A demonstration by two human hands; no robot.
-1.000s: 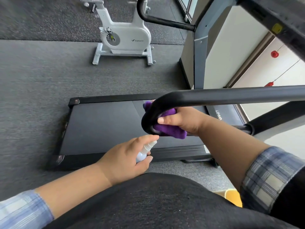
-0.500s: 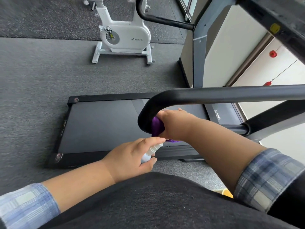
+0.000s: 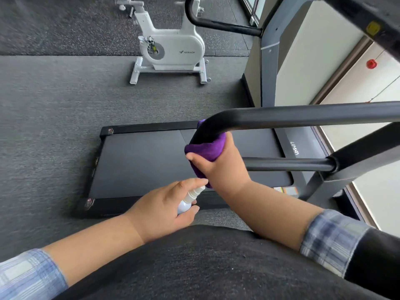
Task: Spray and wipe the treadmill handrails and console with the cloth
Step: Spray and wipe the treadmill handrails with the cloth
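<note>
Two bare forearms reach forward from rolled-up plaid sleeves. The right hand (image 3: 218, 167) is raised ahead of the body, wrist bent upward, thumb pointing left and pressed against the purple cloth (image 3: 205, 148) it grips round the curved end of the handrail (image 3: 281, 115). The left hand (image 3: 164, 208) sits lower and nearer the body, fingers curled round a small white spray bottle (image 3: 190, 199), index finger lying along its top

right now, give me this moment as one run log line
step: wiping handrail | right hand: grips purple cloth round curved end of black handrail | left hand: holds spray bottle, nozzle toward cloth
</note>
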